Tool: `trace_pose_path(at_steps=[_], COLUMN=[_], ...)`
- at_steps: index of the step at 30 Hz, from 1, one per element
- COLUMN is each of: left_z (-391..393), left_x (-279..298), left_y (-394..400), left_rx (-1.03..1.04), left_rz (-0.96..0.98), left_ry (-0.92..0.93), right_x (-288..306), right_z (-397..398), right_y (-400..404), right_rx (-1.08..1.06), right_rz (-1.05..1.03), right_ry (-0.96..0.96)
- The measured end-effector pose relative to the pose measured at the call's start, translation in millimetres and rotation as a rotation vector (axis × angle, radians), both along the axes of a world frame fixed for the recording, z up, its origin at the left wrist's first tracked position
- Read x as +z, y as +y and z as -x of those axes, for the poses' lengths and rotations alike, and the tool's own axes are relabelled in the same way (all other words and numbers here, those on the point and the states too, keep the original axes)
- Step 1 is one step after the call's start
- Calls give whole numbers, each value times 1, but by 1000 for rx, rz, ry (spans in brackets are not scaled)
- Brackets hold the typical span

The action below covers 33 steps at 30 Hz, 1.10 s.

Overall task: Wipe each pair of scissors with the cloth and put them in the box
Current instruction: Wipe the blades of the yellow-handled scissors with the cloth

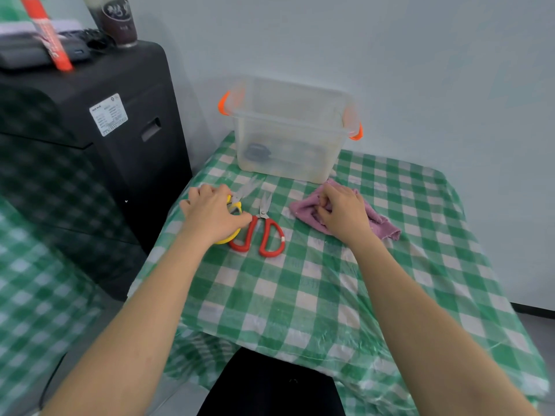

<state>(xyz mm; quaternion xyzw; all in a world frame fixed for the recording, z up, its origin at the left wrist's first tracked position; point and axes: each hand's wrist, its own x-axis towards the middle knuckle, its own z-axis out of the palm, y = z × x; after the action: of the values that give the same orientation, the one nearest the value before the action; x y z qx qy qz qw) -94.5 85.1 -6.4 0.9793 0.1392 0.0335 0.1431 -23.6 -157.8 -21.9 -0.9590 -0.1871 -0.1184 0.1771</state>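
Both hands down on the checked table, one on scissors, one on cloth

Seen from above, two bare forearms reaching forward over a table. Left hand (214, 214) lying palm down on yellow-handled scissors (233, 205), fingers curled over the handles, thumb stretched toward the red pair; whether actually gripping them, cannot tell. Right hand (341, 211) knuckles up, fingers bent and pinching into a crumpled pink cloth (381, 222).

Yellow-handled scissors with handles near, under the hand, and blades pointing away and slightly right, toward the box. Red-handled scissors (260, 232) just right of them, flat on the table, closed, handles near, blades pointing away. Clear plastic box (288, 130) with orange handles standing open at the far edge, some dark things dimly visible in its bottom.

Green and white checked tablecloth (300, 295) under a shiny clear cover. Pale wall behind. Black cabinet (114, 145) to the left, carrying a dark cup (118, 21) and a red marker (48, 34).
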Motion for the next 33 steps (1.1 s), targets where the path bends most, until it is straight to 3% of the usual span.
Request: trace_pose_path(at_steps=[7, 13, 15, 18, 20, 22, 24, 27, 33], left_z=[-6, -19, -25, -31, -35, -42, -50, -59, -77], left_x=[9, 13, 14, 13, 14, 14, 11, 7, 0], left_y=[-24, -48, -53, -62, -65, -69, -74, -79, -80], left_rx=[-25, -211, -269, -334, -377, -423, -442, -483, -512], left_rz=[347, 487, 552, 605, 615, 618, 598, 527, 589], left_ry=[-301, -175, -121, -21, -3, -30, -65, -123, -176], right_x=[3, 15, 26, 45, 51, 44, 29, 15, 17], right_z=[-1, -1, -1, -2, -1, -8, -15, -17, -26], right_y=[-2, -10, -11, -15, -18, -22, -21, -17, -25], right_rx=[-23, -108, -100, -137, -211, -204, -108, -114, -187], right_rz=[-148, -485, -602, -744, -670, -528, -434, -472, -830], right_ry=[28, 263, 257, 7, -320, -474, -248, 175, 499])
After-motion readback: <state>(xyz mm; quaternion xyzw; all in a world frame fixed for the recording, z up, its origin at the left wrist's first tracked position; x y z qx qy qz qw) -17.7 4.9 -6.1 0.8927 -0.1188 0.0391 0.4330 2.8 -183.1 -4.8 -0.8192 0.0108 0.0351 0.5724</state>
